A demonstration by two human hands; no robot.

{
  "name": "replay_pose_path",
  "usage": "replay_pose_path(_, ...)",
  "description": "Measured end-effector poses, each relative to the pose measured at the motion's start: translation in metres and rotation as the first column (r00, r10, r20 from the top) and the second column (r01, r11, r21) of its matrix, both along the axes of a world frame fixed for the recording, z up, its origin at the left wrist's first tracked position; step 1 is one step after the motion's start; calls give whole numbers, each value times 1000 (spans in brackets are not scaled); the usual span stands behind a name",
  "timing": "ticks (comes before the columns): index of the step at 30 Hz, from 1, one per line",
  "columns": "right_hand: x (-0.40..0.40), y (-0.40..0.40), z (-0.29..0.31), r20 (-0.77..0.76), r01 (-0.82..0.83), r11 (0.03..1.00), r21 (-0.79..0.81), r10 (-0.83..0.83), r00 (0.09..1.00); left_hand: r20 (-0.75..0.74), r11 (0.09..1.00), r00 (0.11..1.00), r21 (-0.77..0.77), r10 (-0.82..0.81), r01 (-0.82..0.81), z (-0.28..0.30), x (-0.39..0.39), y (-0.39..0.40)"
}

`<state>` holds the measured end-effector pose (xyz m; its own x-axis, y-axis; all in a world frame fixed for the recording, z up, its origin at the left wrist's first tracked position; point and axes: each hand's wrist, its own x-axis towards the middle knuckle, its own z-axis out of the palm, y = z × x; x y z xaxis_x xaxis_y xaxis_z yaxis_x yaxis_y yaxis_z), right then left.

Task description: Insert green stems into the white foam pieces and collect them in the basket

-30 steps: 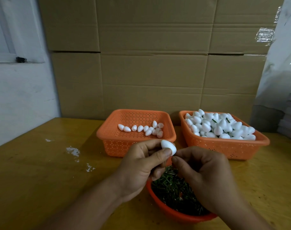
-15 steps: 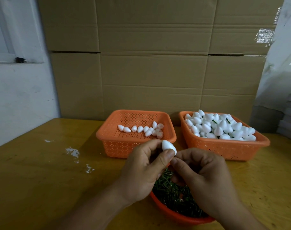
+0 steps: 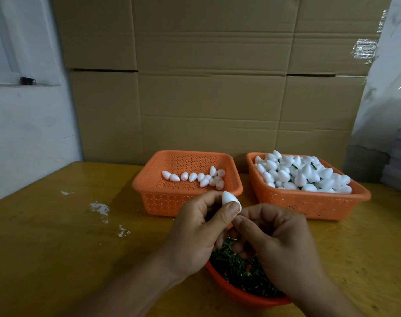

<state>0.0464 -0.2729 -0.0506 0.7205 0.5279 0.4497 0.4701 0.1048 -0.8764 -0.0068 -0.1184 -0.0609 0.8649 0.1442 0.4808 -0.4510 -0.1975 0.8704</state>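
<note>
- Left hand (image 3: pixel 195 227) pinching white foam piece (image 3: pixel 231 200) above bowl of green stems (image 3: pixel 240 271).
- Right hand (image 3: pixel 275 239) curled, fingertips at foam base; stem itself not visible.
- Risk: off-centre push, stem bends or foam slips.
- Right basket (image 3: pixel 309 202) waiting just behind.

The tabletop (image 3: pixel 57 248) is a yellowish ochre wood tone, marked with scattered white flecks (image 3: pixel 100 208) left of the left basket (image 3: pixel 147 186). That basket is orange, its walls and floor perforated in a small dotted lattice, and holds plain white foam pieces (image 3: pixel 192 177). Right of the left basket, the second basket (image 3: pixel 309 204) is the same orange with the same pierced pattern, heaped with white foam pieces (image 3: pixel 302 175) showing bits of dark green. Nearer than the left basket, an orange-red bowl (image 3: pixel 236 291) holds dark green stems (image 3: pixel 236 266). Behind the left basket, the cardboard boxes (image 3: pixel 206 88) are plain brown.
</note>
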Motion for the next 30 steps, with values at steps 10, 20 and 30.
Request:
replay_pose_path(10,11,-5,2,-29,31,999,42,-30,999,-3,998,1000,-56,-31,31,-1,0,-6)
replay_pose_path(20,78,-38,-1,-14,482,876,17,-481,876,47,992,995,82,90,-94,-7,-1,-8)
replay_pose_path(30,141,-50,-4,356,724,662,-194,-640,681,328,886,918,324,224,-332,-7,-6,-9)
